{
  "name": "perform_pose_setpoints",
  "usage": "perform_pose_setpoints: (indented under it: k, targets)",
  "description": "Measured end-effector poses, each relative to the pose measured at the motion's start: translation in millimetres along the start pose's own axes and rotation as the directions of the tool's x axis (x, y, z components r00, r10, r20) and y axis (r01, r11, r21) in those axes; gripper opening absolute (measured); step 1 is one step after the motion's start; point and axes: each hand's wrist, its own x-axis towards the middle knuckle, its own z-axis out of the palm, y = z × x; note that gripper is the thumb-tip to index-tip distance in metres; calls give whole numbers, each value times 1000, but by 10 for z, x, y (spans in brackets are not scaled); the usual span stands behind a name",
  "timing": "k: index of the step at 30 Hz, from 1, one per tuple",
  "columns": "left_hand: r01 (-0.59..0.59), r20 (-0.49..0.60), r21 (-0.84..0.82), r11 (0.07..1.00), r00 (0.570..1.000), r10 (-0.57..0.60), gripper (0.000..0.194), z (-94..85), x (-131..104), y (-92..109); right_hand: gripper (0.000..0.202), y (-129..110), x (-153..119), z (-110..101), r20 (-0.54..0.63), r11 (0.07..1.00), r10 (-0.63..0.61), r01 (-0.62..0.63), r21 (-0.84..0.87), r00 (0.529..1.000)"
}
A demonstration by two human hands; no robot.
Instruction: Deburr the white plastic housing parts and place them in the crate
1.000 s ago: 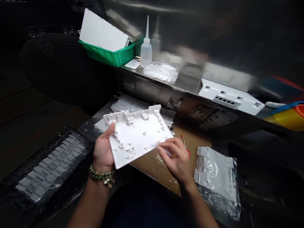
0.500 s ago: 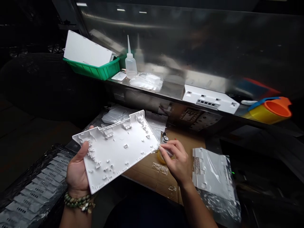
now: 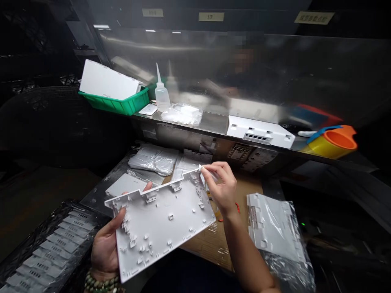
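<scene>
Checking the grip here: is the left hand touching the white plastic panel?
Touching. The head view shows the left hand holding the white plastic panel, thumb over its left edge.

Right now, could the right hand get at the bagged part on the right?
Likely yes: the bagged part lies beside the forearm, nothing on top, though the right hand is at the white panel.

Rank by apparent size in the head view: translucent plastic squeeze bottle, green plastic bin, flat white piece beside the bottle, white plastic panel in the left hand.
1. White plastic panel, nearest of these, which enlarges it
2. Green plastic bin
3. Translucent plastic squeeze bottle
4. Flat white piece
</scene>
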Motion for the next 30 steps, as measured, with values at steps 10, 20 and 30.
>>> perform_pose_setpoints:
  k: [10, 20, 30]
  targets:
    - [11, -153, -237, 971, 987, -49, 57, 54, -12, -40, 15, 432, -88, 60, -11, 998, 52, -52, -44, 999]
    - [41, -382, -29, 999, 923, -49, 44, 414, 193, -386, 5, -382, -557, 434, 188, 970, -124, 79, 229, 974]
    - [73, -362, -80, 994, 927, -97, 44, 383, 212, -609, 3, -238, -656, 460, 201, 984, -129, 100, 150, 971]
